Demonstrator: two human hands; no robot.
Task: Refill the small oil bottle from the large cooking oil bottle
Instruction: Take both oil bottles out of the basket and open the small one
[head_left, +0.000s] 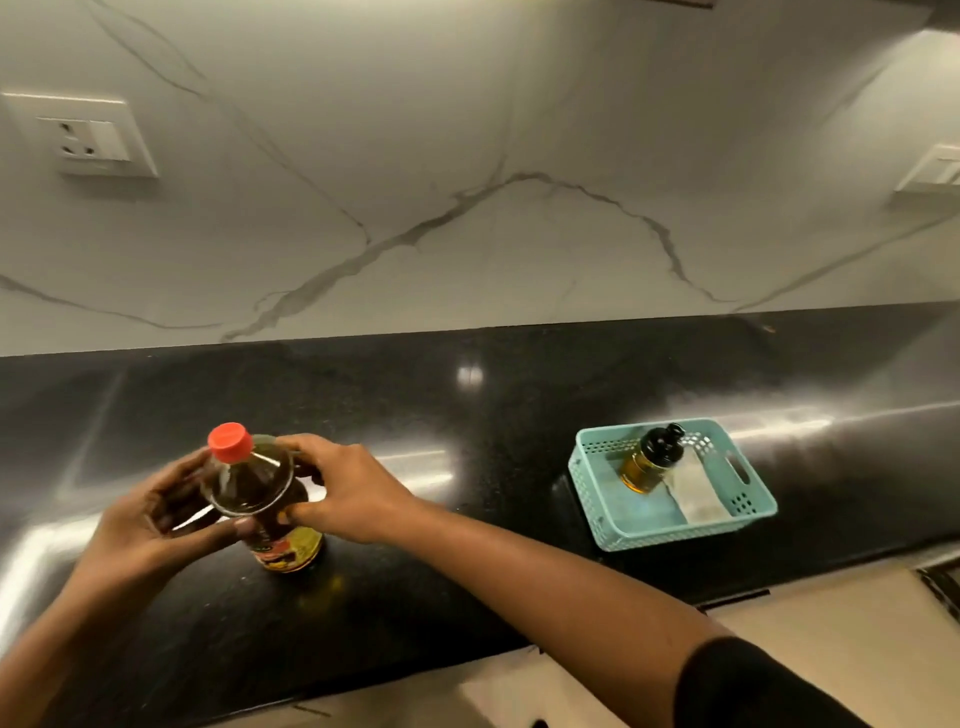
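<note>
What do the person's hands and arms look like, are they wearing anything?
The left hand and right hand are bare, with no gloves, rings or watch showing. The right arm has a black sleeve higher up, leaving the forearm uncovered. The left forearm is uncovered as far as the frame edge.

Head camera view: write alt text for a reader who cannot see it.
A person's left hand and right hand grip a large oil bottle with a red cap on a black countertop. Farther right, a small oil bottle stands in a turquoise basket beside a white cloth.
</note>
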